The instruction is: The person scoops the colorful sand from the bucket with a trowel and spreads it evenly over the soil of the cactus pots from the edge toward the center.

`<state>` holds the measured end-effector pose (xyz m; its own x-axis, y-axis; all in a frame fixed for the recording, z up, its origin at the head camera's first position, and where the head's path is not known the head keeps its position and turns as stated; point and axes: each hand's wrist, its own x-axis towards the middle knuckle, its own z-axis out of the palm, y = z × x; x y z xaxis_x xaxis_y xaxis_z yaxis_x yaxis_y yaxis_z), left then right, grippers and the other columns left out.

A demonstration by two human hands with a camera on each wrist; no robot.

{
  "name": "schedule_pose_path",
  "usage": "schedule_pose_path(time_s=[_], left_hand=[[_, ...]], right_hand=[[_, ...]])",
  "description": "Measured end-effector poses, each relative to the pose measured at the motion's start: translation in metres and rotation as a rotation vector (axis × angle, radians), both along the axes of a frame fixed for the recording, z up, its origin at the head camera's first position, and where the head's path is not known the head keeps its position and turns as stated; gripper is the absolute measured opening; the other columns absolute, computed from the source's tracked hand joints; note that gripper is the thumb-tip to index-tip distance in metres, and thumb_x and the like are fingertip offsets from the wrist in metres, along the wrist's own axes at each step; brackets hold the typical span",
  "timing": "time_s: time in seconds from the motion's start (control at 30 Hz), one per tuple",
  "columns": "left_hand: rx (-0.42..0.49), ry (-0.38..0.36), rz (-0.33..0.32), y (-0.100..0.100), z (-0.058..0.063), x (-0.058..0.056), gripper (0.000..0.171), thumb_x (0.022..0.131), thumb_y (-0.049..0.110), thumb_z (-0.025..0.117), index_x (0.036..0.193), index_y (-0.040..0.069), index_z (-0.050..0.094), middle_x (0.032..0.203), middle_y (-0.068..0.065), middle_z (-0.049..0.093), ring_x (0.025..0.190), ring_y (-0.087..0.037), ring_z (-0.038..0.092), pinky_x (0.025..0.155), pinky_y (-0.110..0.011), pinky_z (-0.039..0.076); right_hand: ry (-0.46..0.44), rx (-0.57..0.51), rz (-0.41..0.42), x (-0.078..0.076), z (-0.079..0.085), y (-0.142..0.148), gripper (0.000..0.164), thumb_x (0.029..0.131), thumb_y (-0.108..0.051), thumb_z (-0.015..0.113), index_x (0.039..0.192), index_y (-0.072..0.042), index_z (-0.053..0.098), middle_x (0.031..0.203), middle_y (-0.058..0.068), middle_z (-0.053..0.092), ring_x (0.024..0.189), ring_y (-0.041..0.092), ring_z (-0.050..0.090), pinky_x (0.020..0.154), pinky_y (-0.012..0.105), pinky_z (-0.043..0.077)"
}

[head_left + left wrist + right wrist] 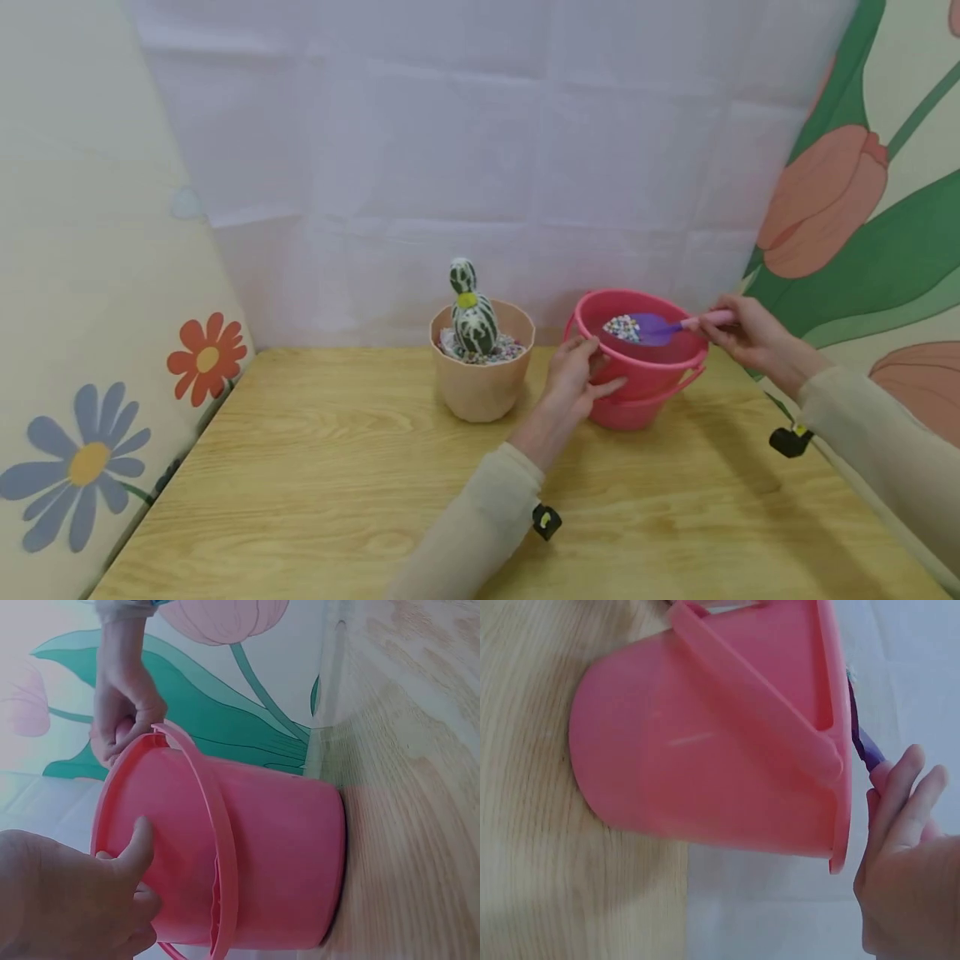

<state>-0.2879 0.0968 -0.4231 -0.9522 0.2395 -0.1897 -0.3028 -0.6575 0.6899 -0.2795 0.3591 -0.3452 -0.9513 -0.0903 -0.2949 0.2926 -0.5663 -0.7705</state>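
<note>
A pink bucket (637,392) stands upright at the right of the table, its handle hanging down at the front. My left hand (573,379) holds the bucket's near left rim, with the thumb (140,844) lying against the outer wall. In my right hand (750,333) is the pink grip of a small purple shovel (656,330). Its blade lies across the bucket's mouth, level with the rim, and carries a heap of small multicoloured pebbles (622,328). The right wrist view shows only a sliver of the purple blade (868,748) past the rim. The bucket's bottom is hidden.
Left of the bucket, a peach-coloured pot (482,387) holds a green-and-white striped cactus (476,327) set in small pebbles. A white cloth (450,150) hangs behind the wooden table (337,475). Flower-painted walls flank both sides.
</note>
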Motion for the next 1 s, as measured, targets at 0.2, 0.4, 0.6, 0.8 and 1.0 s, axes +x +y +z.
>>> schedule_pose_path(time_s=[0.2,0.4,0.6,0.8,1.0], left_hand=[[-0.025,-0.029,-0.008,-0.016,0.002,0.009,0.019,0.098,0.005,0.061,0.117,0.007,0.059,0.084,-0.005,0.063,0.072,-0.016,0.064,0.081,-0.049,0.061],[-0.093,0.034,-0.061,-0.039,0.004,0.022,0.029,0.101,0.007,0.057,0.129,0.000,0.055,0.087,-0.006,0.062,0.074,-0.016,0.062,0.088,-0.048,0.059],[-0.188,0.100,-0.112,-0.068,0.001,0.035,0.026,0.102,0.008,0.054,0.126,0.002,0.058,0.096,-0.010,0.064,0.078,-0.017,0.062,0.087,-0.044,0.059],[-0.272,0.170,-0.101,-0.100,0.004,0.049,0.024,0.103,0.008,0.053,0.125,0.000,0.060,0.099,-0.010,0.062,0.084,-0.021,0.062,0.092,-0.047,0.057],[-0.345,0.269,-0.004,-0.146,0.018,0.057,0.027,0.104,0.012,0.053,0.127,-0.001,0.057,0.098,-0.008,0.061,0.079,-0.016,0.063,0.083,-0.040,0.059]], right_hand=[[-0.013,-0.058,-0.005,0.004,0.000,-0.006,0.051,0.105,-0.003,0.031,0.076,0.014,0.069,0.088,0.038,0.066,0.084,0.038,0.073,0.082,0.024,0.058],[-0.020,-0.109,-0.005,0.012,0.003,-0.014,0.048,0.105,-0.003,0.032,0.077,0.013,0.068,0.091,0.040,0.065,0.087,0.042,0.072,0.088,0.026,0.056],[0.003,-0.139,0.050,0.020,0.007,-0.032,0.048,0.107,-0.006,0.033,0.081,0.015,0.067,0.094,0.040,0.066,0.089,0.038,0.073,0.087,0.027,0.057],[0.002,-0.156,0.097,0.026,0.004,-0.057,0.037,0.107,-0.006,0.035,0.091,0.012,0.064,0.098,0.042,0.064,0.092,0.035,0.073,0.087,0.027,0.057],[0.027,-0.133,0.131,0.027,-0.003,-0.081,0.032,0.107,-0.005,0.043,0.090,0.009,0.068,0.098,0.038,0.067,0.094,0.035,0.072,0.088,0.026,0.055]])
